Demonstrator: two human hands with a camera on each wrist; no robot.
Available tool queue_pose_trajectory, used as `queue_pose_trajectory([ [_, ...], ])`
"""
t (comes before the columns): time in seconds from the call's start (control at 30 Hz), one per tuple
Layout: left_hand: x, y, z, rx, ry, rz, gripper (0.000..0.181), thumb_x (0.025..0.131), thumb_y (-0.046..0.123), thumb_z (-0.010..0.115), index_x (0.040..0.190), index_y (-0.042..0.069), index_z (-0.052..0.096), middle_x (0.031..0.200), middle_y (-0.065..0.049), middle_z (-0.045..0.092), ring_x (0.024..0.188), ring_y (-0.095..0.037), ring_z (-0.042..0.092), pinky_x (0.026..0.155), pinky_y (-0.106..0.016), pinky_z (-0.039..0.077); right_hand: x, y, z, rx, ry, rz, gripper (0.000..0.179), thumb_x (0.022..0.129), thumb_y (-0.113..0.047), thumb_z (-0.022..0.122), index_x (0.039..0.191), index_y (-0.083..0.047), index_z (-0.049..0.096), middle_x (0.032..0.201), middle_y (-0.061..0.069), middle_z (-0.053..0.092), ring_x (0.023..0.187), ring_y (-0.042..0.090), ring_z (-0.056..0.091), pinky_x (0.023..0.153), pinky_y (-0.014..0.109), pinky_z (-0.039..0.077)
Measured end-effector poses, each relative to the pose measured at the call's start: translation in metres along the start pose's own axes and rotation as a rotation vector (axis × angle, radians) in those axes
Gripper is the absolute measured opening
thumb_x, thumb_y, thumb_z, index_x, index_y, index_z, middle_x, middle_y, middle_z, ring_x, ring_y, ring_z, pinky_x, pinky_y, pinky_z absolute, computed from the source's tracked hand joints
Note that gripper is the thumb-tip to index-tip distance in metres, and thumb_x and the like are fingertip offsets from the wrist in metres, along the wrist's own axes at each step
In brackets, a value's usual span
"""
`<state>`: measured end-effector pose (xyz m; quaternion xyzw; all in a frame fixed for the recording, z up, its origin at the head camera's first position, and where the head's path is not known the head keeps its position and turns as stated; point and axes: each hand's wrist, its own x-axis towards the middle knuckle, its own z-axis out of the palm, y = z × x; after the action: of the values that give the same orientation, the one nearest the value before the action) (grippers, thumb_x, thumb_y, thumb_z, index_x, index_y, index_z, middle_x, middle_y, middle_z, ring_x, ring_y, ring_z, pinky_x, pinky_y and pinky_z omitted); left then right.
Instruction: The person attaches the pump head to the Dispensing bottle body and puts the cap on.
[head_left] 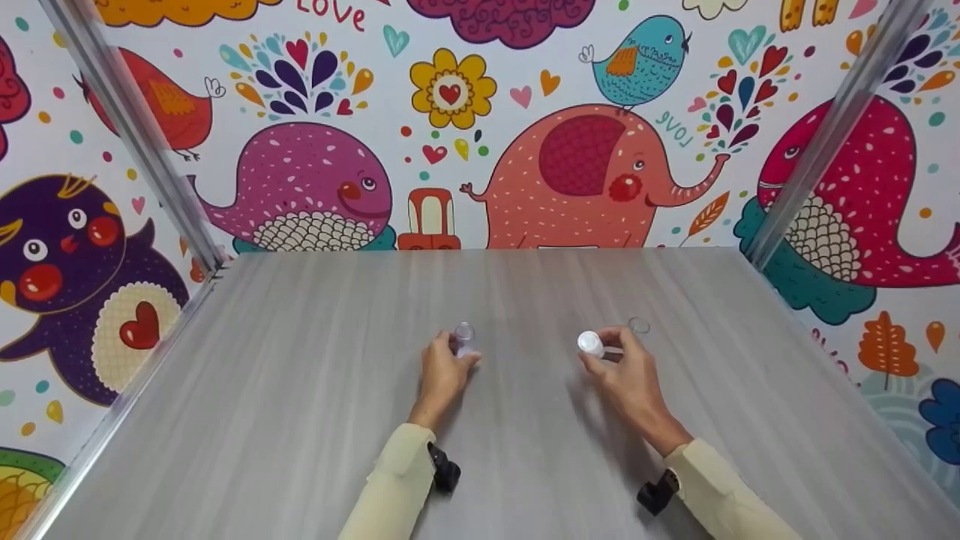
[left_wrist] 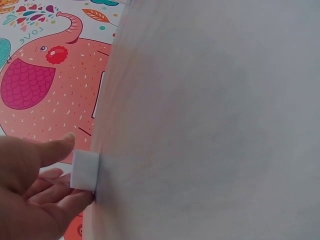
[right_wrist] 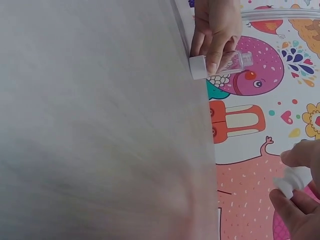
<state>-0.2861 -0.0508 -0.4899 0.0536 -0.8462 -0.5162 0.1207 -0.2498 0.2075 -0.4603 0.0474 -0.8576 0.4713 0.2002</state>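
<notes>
My left hand [head_left: 445, 369] holds a small clear bottle [head_left: 465, 336] upright on the table, thumb on the near side and fingers behind it. In the right wrist view the bottle has a white base [right_wrist: 198, 67] and a bare, uncapped neck [right_wrist: 247, 58]. The same white base [left_wrist: 85, 170] sits between thumb and fingers in the left wrist view. To the right, my right hand [head_left: 628, 379] pinches a white round cap [head_left: 590, 343] between thumb and fingertips, above the table. Its stepped white side [right_wrist: 291, 181] shows in the right wrist view, partly hidden by the fingers.
A small clear round piece [head_left: 639, 325] lies on the table just beyond my right hand. The grey wood-grain table [head_left: 315, 420] ends at a patterned wall [head_left: 450, 187] with cartoon animals. Metal posts [head_left: 142, 142] rise at its back corners.
</notes>
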Motion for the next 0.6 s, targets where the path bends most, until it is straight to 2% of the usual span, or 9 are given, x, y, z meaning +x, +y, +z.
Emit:
queue_pose_trajectory([
  [0.2, -0.0003, -0.0008, -0.0008, -0.001, -0.002, 0.014, 0.031, 0.081, 0.006, 0.080, 0.106, -0.006, 0.064, 0.103, -0.020, 0.072, 0.097, -0.030, 0.068, 0.089, -0.045, 0.054, 0.0038, -0.0035, 0.0013, -0.006, 0.007, -0.037, 0.036, 0.080, -0.001, 0.079, 0.110, 0.002, 0.061, 0.107, 0.016, 0.067, 0.101, 0.029, 0.067, 0.089, 0.041, 0.056],
  [0.47, -0.0020, 0.0001, -0.0022, 0.000, -0.013, -0.006, 0.033, 0.083, 0.008, 0.079, 0.109, -0.004, 0.064, 0.108, -0.020, 0.072, 0.101, -0.029, 0.068, 0.091, -0.045, 0.054, 0.0060, -0.0075, 0.0040, -0.065, 0.027, -0.165, 0.035, 0.080, -0.001, 0.080, 0.110, 0.003, 0.063, 0.104, 0.016, 0.068, 0.099, 0.029, 0.067, 0.086, 0.042, 0.057],
  [0.6, -0.0013, -0.0010, -0.0015, 0.003, -0.009, -0.003, 0.033, 0.083, 0.007, 0.079, 0.109, -0.005, 0.064, 0.108, -0.020, 0.072, 0.102, -0.030, 0.069, 0.091, -0.046, 0.054, 0.0081, -0.0097, 0.0052, -0.071, 0.029, -0.199, 0.034, 0.081, 0.000, 0.079, 0.111, 0.003, 0.063, 0.104, 0.016, 0.068, 0.099, 0.029, 0.067, 0.085, 0.041, 0.057],
])
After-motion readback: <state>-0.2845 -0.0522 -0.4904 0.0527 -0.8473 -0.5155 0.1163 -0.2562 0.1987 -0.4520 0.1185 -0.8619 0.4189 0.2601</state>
